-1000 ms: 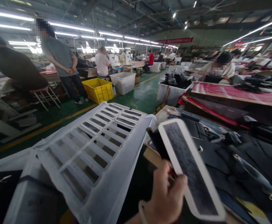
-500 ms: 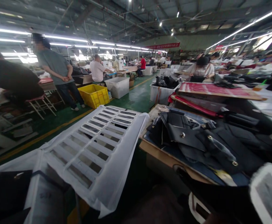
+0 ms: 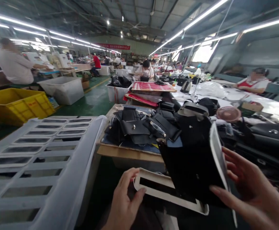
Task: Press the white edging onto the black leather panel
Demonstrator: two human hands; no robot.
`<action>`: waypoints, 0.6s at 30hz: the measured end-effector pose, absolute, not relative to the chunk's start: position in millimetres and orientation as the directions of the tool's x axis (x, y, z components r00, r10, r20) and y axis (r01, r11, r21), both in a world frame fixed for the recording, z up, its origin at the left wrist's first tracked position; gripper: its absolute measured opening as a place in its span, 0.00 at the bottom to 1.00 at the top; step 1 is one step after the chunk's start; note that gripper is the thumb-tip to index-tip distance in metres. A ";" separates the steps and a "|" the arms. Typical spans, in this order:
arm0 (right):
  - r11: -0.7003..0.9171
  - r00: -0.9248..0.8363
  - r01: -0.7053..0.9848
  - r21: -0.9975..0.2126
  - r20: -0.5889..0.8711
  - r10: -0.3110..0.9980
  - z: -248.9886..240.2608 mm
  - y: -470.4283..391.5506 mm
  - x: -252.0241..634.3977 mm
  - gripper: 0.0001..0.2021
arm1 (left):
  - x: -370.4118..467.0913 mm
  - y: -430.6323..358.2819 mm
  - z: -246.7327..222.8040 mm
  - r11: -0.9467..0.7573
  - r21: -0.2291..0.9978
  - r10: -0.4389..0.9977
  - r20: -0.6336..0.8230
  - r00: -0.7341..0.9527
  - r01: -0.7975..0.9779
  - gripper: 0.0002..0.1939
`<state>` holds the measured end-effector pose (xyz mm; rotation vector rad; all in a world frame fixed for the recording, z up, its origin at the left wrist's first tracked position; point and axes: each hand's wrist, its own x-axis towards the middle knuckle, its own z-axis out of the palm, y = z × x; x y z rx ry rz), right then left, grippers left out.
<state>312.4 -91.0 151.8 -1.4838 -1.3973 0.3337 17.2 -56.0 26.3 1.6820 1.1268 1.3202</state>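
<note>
My left hand [image 3: 127, 199] pinches the left corner of a flat white frame [image 3: 163, 193] with a long rectangular opening, low in front of me. My right hand [image 3: 251, 187] grips a black leather bag panel [image 3: 189, 169] and a white-edged piece [image 3: 216, 150] standing along its right side, thumb on the black face and fingers behind. The black panel is tilted upright and hides the right part of the frame's upper side. Whether panel and frame are joined I cannot tell.
At left stands a rack of white slats [image 3: 50, 193] bearing several white frames [image 3: 32, 140]. Black bag parts [image 3: 134, 127] are heaped on a board ahead. Farther off are a yellow bin [image 3: 21, 105], a grey bin [image 3: 62, 91], a pink round fan [image 3: 228, 114] and several people at work.
The view has swung to the right and down. Both my hands have come into sight, with the white frame and black panel now raised between them.
</note>
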 end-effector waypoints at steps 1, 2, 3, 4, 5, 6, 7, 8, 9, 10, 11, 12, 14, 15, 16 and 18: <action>0.204 0.298 0.531 -0.823 0.406 0.864 152.1 -87.6 308.8 0.41 | 13.5 -52.1 18.4 -0.345 0.910 0.938 0.328 0.111 0.231 0.21; 0.216 0.293 0.519 -0.827 0.410 0.864 150.6 -83.8 304.6 0.40 | 10.9 -49.2 11.1 -0.324 0.912 0.945 0.301 0.128 0.250 0.22; 0.224 0.274 0.523 -0.823 0.411 0.870 147.5 -80.0 300.4 0.39 | 9.3 -47.5 5.0 -0.304 0.916 0.951 0.276 0.141 0.262 0.22; 0.232 0.255 0.538 -0.810 0.418 0.872 143.2 -76.5 296.7 0.38 | 8.7 -46.5 0.3 -0.288 0.920 0.956 0.258 0.142 0.266 0.23; 0.243 0.236 0.561 -0.792 0.434 0.869 137.8 -73.5 293.6 0.38 | 9.0 -46.1 -2.7 -0.274 0.924 0.960 0.244 0.140 0.265 0.23; 0.254 0.222 0.585 -0.770 0.453 0.863 131.6 -70.9 291.3 0.38 | 10.1 -45.9 -4.2 -0.266 0.928 0.962 0.237 0.137 0.260 0.24; 0.267 0.209 0.609 -0.747 0.475 0.855 124.9 -68.8 289.5 0.39 | 11.7 -45.6 -4.4 -0.263 0.931 0.963 0.235 0.134 0.252 0.24; 0.278 0.197 0.629 -0.726 0.495 0.846 117.9 -67.1 288.0 0.39 | 13.8 -44.8 -3.4 -0.262 0.934 0.963 0.236 0.128 0.242 0.25; 0.289 0.183 0.644 -0.709 0.509 0.841 111.0 -65.6 286.6 0.39 | 16.1 -43.4 -1.6 -0.263 0.937 0.963 0.240 0.126 0.228 0.26; 0.301 0.167 0.661 -0.688 0.525 0.834 104.5 -64.3 285.2 0.40 | 18.6 -41.5 0.9 -0.270 0.940 0.961 0.248 0.124 0.209 0.28; 0.309 0.149 0.683 -0.662 0.540 0.829 98.8 -63.3 283.8 0.40 | 21.1 -38.8 4.0 -0.280 0.942 0.958 0.260 0.125 0.185 0.30; 0.315 0.130 0.707 -0.633 0.555 0.822 93.9 -62.5 282.5 0.40 | 23.6 -35.6 7.6 -0.292 0.944 0.953 0.275 0.126 0.153 0.32; 0.332 0.085 0.753 -0.568 0.585 0.806 87.0 -62.5 281.3 0.39 | 28.1 -28.4 16.2 -0.303 0.949 0.947 0.290 0.139 0.088 0.35; 0.336 0.069 0.767 -0.547 0.590 0.805 84.8 -63.4 282.0 0.39 | 30.1 -25.0 21.0 -0.301 0.951 0.945 0.289 0.150 0.064 0.34; 0.336 0.060 0.774 -0.537 0.590 0.805 83.1 -65.2 283.8 0.38 | 31.8 -22.3 26.0 -0.296 0.954 0.946 0.286 0.156 0.050 0.32; 0.311 0.076 0.779 -0.544 0.574 0.815 79.8 -69.9 290.4 0.39 | 34.7 -20.0 36.0 -0.285 0.958 0.949 0.276 0.150 0.039 0.26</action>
